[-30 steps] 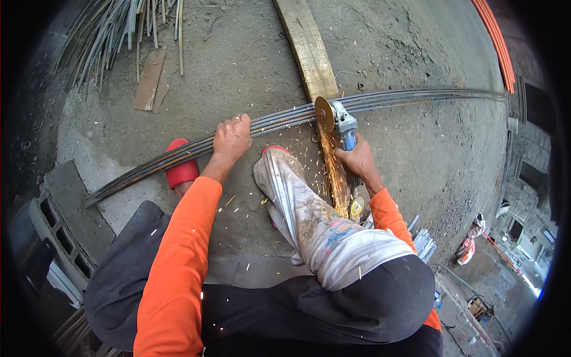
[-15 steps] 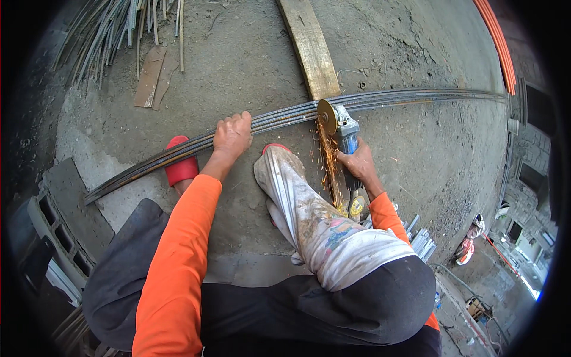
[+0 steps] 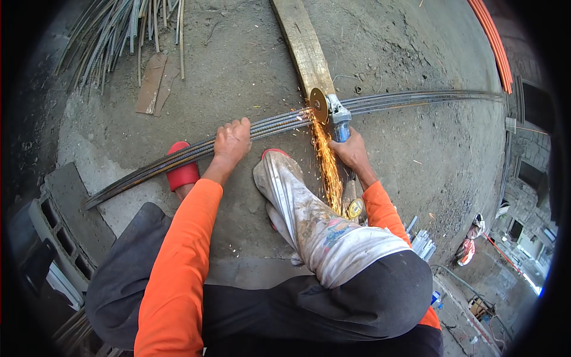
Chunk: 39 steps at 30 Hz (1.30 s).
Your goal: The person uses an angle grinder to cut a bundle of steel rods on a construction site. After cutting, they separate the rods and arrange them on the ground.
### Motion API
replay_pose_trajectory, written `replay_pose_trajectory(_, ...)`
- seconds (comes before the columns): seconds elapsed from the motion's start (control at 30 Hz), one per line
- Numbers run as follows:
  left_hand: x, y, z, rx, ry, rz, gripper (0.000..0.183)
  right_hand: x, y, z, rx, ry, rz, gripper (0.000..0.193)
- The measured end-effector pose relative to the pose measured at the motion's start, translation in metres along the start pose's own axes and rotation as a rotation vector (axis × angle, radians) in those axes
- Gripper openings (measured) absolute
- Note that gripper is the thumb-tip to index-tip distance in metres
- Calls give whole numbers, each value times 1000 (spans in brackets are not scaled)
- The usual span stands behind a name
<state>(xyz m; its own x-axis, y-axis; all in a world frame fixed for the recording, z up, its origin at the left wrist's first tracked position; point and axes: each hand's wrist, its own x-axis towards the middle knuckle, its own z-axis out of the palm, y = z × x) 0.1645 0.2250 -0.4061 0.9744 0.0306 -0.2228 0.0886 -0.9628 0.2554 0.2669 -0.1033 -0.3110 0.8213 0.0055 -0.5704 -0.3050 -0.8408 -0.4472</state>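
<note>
A bundle of long steel rebars [image 3: 275, 124] runs across in front of me, resting over a wooden plank [image 3: 307, 50]. My left hand [image 3: 232, 141] is wrapped round the bundle, left of the plank. In my right hand [image 3: 353, 150] is a blue and grey angle grinder [image 3: 340, 116], gripped by its body. The grinder's brown cutting disc [image 3: 319, 105] meets the bars at the plank's near end. A dense stream of orange sparks [image 3: 326, 169] shoots from there down toward my right leg. My right fingers partly hide the grinder's body.
My red slipper [image 3: 182, 169] is under the bars, and a white cloth [image 3: 333, 232] covers my right shin. A tape measure [image 3: 355, 208] lies near the sparks. More rebars [image 3: 128, 33] and brown cardboard [image 3: 156, 85] are far left; orange pipes [image 3: 493, 41] far right; a hollow block [image 3: 59, 229] near left.
The grinder and my right hand have moved slightly away from me and to the left. The spark stream has grown thicker and brighter. My left hand keeps its hold on the rebars.
</note>
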Motion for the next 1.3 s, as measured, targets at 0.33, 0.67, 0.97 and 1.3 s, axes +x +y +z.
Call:
replay_pose_trajectory(0.33,0,-1,-1,-12,-15,12,41,6,2,7,97,14,-6,51)
replay_pose_trajectory(0.67,5,-3,10,4,13,15,39,-18,45,3,-41,67,-15,59)
replay_pose_trajectory(0.97,0,0,-3,-4,-29,12,35,-37,33,-1,32,-33,49,54)
replay_pose_trajectory(1.3,0,1,-4,-12,-27,11,36,-11,18,3,46,-25,43,51)
